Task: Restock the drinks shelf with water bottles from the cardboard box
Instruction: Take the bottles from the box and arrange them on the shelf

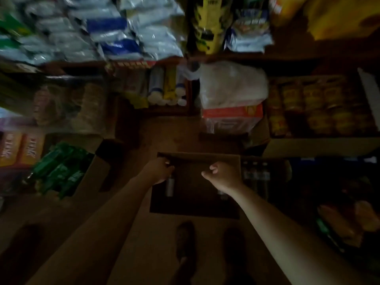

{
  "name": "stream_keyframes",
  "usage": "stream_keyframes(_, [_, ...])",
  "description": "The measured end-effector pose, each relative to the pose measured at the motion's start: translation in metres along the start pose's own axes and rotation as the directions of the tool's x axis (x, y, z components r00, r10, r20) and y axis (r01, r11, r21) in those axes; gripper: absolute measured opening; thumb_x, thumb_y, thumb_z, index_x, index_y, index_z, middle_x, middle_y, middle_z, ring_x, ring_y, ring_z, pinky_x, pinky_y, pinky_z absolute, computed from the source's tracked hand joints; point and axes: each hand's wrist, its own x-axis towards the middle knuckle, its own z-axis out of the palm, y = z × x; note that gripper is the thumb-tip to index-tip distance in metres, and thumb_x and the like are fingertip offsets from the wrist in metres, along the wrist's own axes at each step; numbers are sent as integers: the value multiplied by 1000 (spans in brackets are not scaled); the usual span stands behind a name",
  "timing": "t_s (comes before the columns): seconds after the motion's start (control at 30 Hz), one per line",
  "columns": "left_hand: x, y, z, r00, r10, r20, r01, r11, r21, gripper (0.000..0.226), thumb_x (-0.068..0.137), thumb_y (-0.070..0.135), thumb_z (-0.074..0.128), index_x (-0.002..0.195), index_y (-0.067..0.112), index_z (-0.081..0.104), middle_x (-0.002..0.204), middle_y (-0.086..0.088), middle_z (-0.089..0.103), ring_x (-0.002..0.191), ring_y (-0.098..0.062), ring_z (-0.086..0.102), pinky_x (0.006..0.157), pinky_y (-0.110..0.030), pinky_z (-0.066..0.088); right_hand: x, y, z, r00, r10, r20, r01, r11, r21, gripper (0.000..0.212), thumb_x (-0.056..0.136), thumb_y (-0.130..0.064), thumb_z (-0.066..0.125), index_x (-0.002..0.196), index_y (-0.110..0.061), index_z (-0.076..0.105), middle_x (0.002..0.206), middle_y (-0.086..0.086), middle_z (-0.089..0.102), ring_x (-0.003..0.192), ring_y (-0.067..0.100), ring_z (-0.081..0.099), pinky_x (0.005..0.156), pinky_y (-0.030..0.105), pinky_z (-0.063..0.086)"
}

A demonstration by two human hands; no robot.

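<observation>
While the shot is dark and blurred, the box (195,186) sits on the floor (156,136) just ahead of the person's shoes (185,241), near the base of the shelves (226,56). Left hand (159,169) curls over the box's far-left rim, fingers wrapped on the cardboard edge; right hand (218,174) is fisted over the far-right side of the box — whether it pinches a flap or holds nothing, cannot tell. One bottle (169,186) shows faintly inside by the left wall, upright as far as I can judge; a second may stand under the right wrist, too dim to be sure. More bottles (255,175) stand just right of the box. Judgement: box looks nearly emptied, so light, but the cardboard is soft and flaps bend — better lift by the walls or underneath. Bottles likely heavy for size, smooth plastic, slippery if damp; grip round the body or neck, not the cap.
</observation>
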Motion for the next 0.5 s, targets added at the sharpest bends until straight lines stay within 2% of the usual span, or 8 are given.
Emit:
stream_keyframes(0.1, [51, -27, 27, 999, -18, 28, 17, 1000, 4, 35, 96, 24, 51, 123, 2, 56, 128, -16, 57, 117, -30, 54, 94, -32, 42, 38, 7, 32, 1000, 2, 29, -2, 1000, 5, 53, 87, -49, 62, 128, -16, 55, 128, 3, 59, 118, 20, 55, 95, 28, 44])
stream_keyframes(0.2, [94, -48, 56, 998, -16, 65, 15, 1000, 11, 31, 94, 22, 55, 117, 2, 60, 119, -12, 60, 111, -26, 56, 80, -22, 37, 77, 23, 60, 999, 5, 48, -3, 999, -47, 54, 90, -48, 58, 132, -15, 52, 133, 5, 57, 121, 21, 53, 98, 28, 39])
stream_keyframes(0.27, [124, -61, 76, 995, -25, 97, 26, 1000, -10, 31, 94, 23, 56, 118, 3, 59, 119, -11, 59, 107, -22, 56, 78, -21, 36, 102, 36, 76, 999, 8, 52, -3, 995, -95, 53, 93, -47, 54, 135, -14, 51, 134, 5, 56, 125, 21, 50, 99, 27, 34])
stream_keyframes(0.4, [182, -84, 118, 994, -51, 92, 47, 998, 44, 38, 94, 26, 56, 123, 2, 57, 127, -14, 56, 117, -28, 53, 86, -25, 39, 150, 68, 109, 998, 13, 61, -9, 997, -72, 55, 93, -43, 56, 137, -13, 48, 137, 7, 52, 125, 23, 50, 93, 26, 39])
stream_keyframes(0.5, [223, -108, 152, 992, -71, 104, 67, 997, 42, 38, 95, 27, 54, 125, 4, 57, 129, -16, 56, 119, -30, 53, 97, -33, 40, 189, 88, 131, 995, 16, 97, -8, 996, -87, 55, 92, -45, 56, 137, -15, 48, 138, 6, 52, 125, 23, 50, 98, 31, 42])
